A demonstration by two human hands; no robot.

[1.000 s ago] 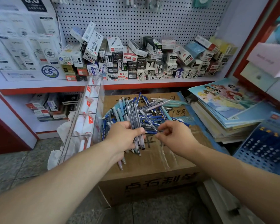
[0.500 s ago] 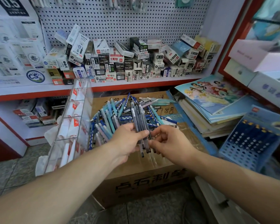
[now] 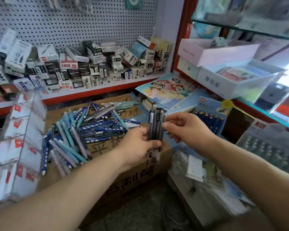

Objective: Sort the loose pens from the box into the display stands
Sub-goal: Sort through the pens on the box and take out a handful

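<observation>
The bundle of dark pens [image 3: 157,129] is now sitting higher and further right than a moment ago, over the right edge of the cardboard box [image 3: 127,179]. In the head view, the left grip [image 3: 138,145] is wrapping round the bundle's lower half and holding it upright. The right grip [image 3: 187,129] is pinching the bundle's right side with curled fingertips. The loose blue and teal pens [image 3: 83,130] are lying heaped on the box top, beside the clear display stand [image 3: 22,139] at the left.

Left hand [image 3: 138,146] grips pens [image 3: 156,124]; right hand [image 3: 187,129] pinches them.
</observation>
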